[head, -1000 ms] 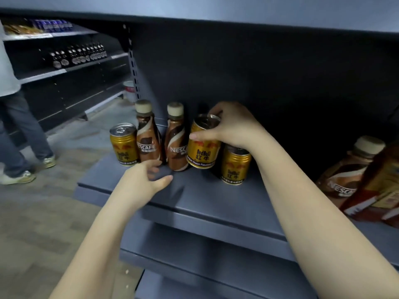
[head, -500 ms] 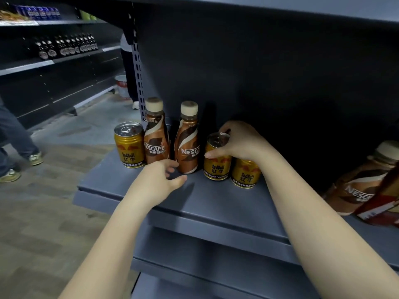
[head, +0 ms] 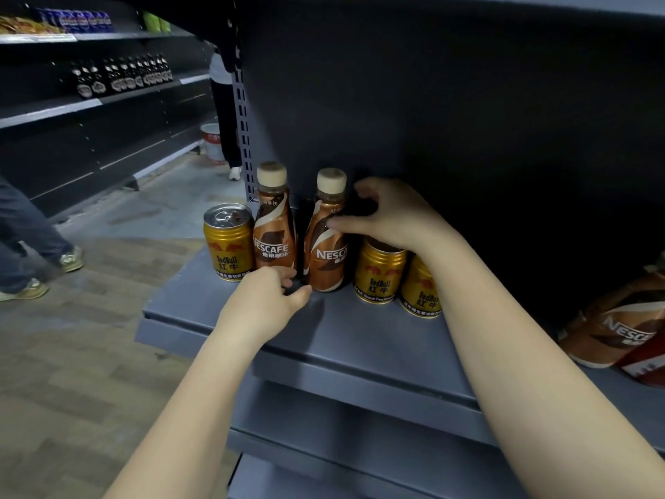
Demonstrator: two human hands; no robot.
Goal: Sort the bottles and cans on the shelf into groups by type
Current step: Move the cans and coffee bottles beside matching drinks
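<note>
On the grey shelf (head: 360, 340) stand, from left to right, a gold Red Bull can (head: 227, 243), two brown Nescafe bottles (head: 274, 228) (head: 325, 246), and two more gold cans (head: 378, 275) (head: 421, 293) side by side. My right hand (head: 392, 214) hovers over the middle can with fingers apart; its thumb touches the right bottle's side and it grips nothing. My left hand (head: 266, 300) rests on the shelf in front of the left bottle, fingertips at the bottle's base, holding nothing.
More Nescafe bottles (head: 619, 329) lie on the shelf at the far right edge. A lower shelf (head: 360, 430) juts out below. Across the aisle are shelves with dark bottles (head: 122, 77). One person's legs (head: 21, 228) are at the left; another person (head: 226, 120) stands beside a white bucket (head: 212, 142).
My right hand set the lifted can down beside the rightmost can, let go, and rose to the right bottle. My left hand crept closer to the left bottle's base.
</note>
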